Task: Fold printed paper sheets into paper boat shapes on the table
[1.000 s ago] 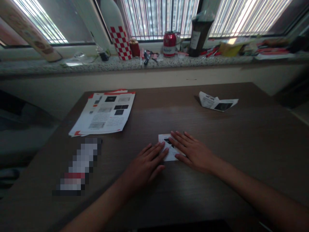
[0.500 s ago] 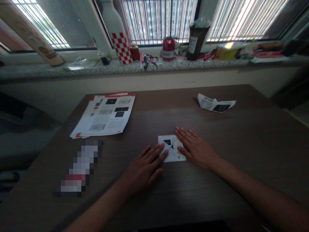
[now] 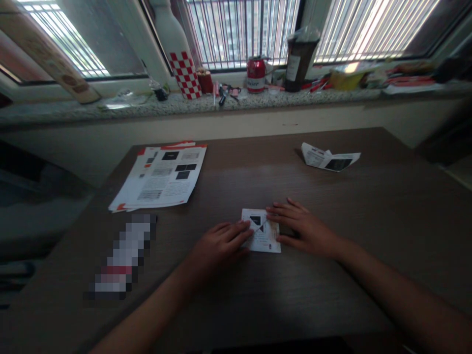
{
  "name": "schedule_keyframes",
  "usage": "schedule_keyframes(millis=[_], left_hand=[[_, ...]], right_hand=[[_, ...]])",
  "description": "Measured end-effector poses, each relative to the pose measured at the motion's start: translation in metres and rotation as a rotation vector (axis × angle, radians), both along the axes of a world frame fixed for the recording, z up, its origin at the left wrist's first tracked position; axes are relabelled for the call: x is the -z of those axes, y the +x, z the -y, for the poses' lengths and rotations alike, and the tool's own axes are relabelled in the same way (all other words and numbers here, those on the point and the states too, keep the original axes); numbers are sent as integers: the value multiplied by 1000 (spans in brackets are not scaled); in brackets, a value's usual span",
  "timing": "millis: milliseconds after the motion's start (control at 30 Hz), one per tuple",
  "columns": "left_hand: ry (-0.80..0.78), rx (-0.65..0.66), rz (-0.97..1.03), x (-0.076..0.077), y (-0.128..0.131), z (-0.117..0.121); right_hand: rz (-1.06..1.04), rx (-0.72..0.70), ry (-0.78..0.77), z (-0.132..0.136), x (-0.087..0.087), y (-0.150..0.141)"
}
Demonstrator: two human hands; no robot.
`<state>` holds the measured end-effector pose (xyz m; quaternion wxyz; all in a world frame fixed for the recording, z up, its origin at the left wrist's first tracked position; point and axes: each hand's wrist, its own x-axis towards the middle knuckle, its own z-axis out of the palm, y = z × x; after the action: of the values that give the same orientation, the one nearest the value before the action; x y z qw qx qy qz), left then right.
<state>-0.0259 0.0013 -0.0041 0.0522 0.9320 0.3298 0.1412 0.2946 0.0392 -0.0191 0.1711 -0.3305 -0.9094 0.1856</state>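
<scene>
A small square of folded printed paper [image 3: 266,238] lies flat on the brown table [image 3: 236,300], with a diagonal seam across its face. My left hand [image 3: 223,242] rests on its left edge, fingers extended and the thumb tucked low. From the other side, my right hand [image 3: 304,227] touches the upper right edge with its fingertips; its fingers are stretched out and the thumb lies by the right edge. Neither hand grips the paper. Part of its left side is hidden under my left fingers.
At the back left lies a stack of printed sheets [image 3: 165,184]. A pixelated oblong object [image 3: 123,255] is on the left. A folded paper shape [image 3: 330,160] stands back right. The windowsill holds a checkered bottle [image 3: 184,73], a red can [image 3: 255,73] and a dark cup [image 3: 299,64].
The paper has shifted slightly toward me and turned a little. My right hand has moved off its right side toward the upper right edge. My left fingers have drawn closer together.
</scene>
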Motion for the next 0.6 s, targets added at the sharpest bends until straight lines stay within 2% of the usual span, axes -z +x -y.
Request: schedule_keyframes(millis=[100,233,367,600], left_hand=[[24,37,36,0,-2,-1],[-22,-18,129,2,-4,-1],[-34,-63,157,5,-6,-2],[-93,-14,139,3,-8,-1]], right_hand=[[-11,-36,-32,0,-5,4],[-1,-88,-60,-1,-11,9],[-28,-20,-16,-4,-6,5],[-107,41,90,-6,1,-5]])
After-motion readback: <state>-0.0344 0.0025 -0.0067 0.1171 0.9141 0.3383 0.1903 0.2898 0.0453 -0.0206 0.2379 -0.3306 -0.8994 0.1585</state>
